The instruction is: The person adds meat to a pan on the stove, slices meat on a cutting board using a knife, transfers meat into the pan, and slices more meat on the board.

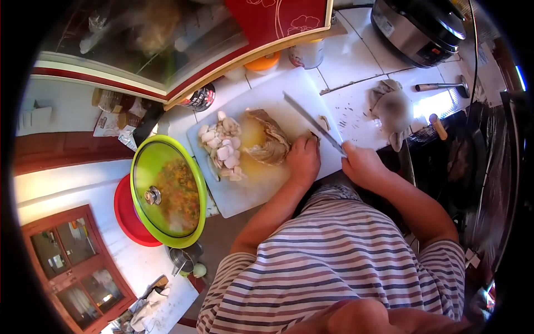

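My right hand [364, 165] grips a knife [312, 122], its long blade reaching up and left over the white cutting board [245, 203]. Left of the blade, my left hand [304, 161] is closed with bent fingers on a brownish-green piece of pickled vegetable [315, 137], mostly hidden by the fingers. Against that hand lies a larger folded, brown-yellow pickled leafy vegetable [272, 139], in a patch of yellow liquid. A small cut piece [325, 119] sits beyond the blade. Pale, pinkish-white chunks [225, 146] are heaped on the board's left side.
Left of the board, a green basin [201, 186] under a glass lid holds mixed food, above a red basin [123, 214]. A cloth [392, 108], ladle [445, 87] and rice cooker [414, 33] occupy the right counter. A red-edged cabinet [211, 61] overhangs the back.
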### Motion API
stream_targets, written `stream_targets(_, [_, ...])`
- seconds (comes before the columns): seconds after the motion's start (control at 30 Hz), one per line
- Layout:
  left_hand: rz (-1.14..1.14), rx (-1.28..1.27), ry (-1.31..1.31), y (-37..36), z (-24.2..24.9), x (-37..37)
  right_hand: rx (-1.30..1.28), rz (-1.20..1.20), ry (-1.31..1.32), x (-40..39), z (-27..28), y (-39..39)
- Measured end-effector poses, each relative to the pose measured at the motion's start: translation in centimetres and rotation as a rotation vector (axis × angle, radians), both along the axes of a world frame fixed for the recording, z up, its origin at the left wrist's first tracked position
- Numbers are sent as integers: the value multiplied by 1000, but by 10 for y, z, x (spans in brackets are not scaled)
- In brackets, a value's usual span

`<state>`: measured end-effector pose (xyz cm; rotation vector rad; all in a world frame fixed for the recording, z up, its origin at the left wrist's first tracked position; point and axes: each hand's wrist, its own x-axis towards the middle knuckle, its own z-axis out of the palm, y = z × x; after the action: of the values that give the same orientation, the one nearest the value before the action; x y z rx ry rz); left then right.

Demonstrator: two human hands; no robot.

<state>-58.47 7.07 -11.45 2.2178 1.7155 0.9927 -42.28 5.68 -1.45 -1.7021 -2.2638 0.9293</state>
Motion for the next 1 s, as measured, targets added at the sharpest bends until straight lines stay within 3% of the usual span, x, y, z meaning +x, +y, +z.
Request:
stream_targets(0.3, [-38,-4,68,-1,-1,-2,-96,80,-229,15,11,-44])
stream_targets(0.63, [-28,-77,76,-5,1,-1,80,85,-87,-30,-31,8])
stream_targets(0.7, [-18,-37,82,-8,3,-2,21,-64,-36,-29,-35,21])
stream_targets(0.8, [20,-35,77,-10,7,-1,43,-58,127,-8,-27,18])
stream_targets(1.0, [-1,-99,33,-7,11,-5,-34,144,-104,20,15,-29])
